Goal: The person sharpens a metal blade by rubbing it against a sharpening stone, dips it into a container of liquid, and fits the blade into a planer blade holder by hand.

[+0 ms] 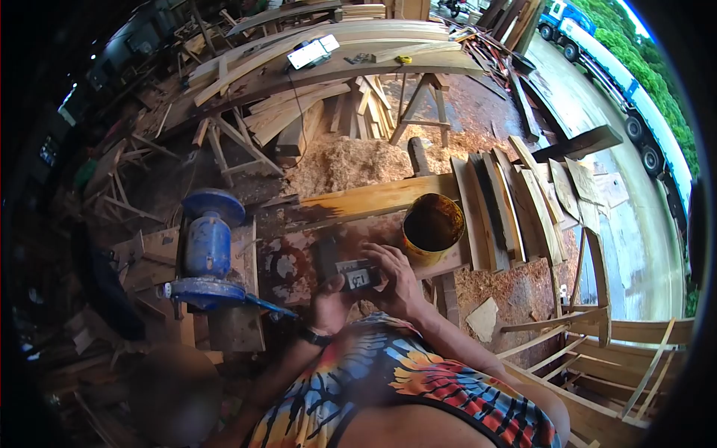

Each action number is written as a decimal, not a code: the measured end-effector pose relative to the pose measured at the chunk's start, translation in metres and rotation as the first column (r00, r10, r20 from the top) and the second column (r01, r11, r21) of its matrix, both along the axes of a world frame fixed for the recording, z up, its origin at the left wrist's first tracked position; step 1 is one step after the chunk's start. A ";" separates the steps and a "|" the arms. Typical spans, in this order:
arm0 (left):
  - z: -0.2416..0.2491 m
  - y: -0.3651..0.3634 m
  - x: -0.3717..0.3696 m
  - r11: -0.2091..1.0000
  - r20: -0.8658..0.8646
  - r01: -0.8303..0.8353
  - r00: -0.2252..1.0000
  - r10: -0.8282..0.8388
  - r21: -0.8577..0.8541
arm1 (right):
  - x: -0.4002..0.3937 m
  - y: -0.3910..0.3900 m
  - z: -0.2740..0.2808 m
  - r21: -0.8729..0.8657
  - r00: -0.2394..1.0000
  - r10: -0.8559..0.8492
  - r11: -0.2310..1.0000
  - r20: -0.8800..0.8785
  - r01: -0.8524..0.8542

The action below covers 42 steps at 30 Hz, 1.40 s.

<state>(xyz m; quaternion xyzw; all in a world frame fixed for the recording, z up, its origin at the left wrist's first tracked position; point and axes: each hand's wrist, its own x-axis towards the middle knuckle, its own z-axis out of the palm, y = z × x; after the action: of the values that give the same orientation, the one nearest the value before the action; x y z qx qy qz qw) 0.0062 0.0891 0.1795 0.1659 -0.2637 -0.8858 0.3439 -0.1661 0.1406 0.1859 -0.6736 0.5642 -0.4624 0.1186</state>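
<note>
Close to my chest, both hands are closed around a small dark device with a lit grey screen (pixel 359 279); its exact kind is hard to make out. My left hand (pixel 330 308), with a dark band at the wrist, grips its left side. My right hand (pixel 399 282) curls over its right side, fingers bent across the top. Just beyond the right hand, an open, stained yellow can (pixel 432 228) with a dark inside stands on the wooden bench (pixel 287 272), whose surface is blotched red-brown. A wet-looking yellowish board (pixel 373 197) lies along the bench's far side.
A blue bench machine (pixel 208 250) stands at left. Stacked planks (pixel 508 213) lie to the right, above a slatted wooden frame (pixel 597 366). Farther off, a long table holds boards (pixel 388 33) and a white power tool (pixel 314 52). Shavings (pixel 336 168) cover the floor. A truck (pixel 624 86) is outside.
</note>
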 end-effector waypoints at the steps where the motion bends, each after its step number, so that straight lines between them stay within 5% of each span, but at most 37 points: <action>1: -0.005 0.000 0.001 1.000 0.028 -0.011 1.000 0.011 0.005 | 0.001 0.001 0.003 0.012 1.000 0.010 1.000 0.007 -0.010; 29: -0.025 0.010 -0.001 0.999 0.254 0.044 0.967 -0.037 -0.024 | 0.007 0.009 0.014 0.140 0.989 0.131 0.980 0.074 -0.141; 42: -0.024 0.005 -0.002 0.994 0.175 0.101 0.980 -0.093 -0.038 | 0.005 0.008 0.002 0.080 0.997 0.072 0.994 0.039 -0.075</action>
<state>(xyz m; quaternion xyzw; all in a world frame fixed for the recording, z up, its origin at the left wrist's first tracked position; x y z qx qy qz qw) 0.0042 0.0937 0.1556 0.2210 -0.3212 -0.8773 0.2798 -0.1608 0.1482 0.1881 -0.6801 0.5550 -0.4467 0.1731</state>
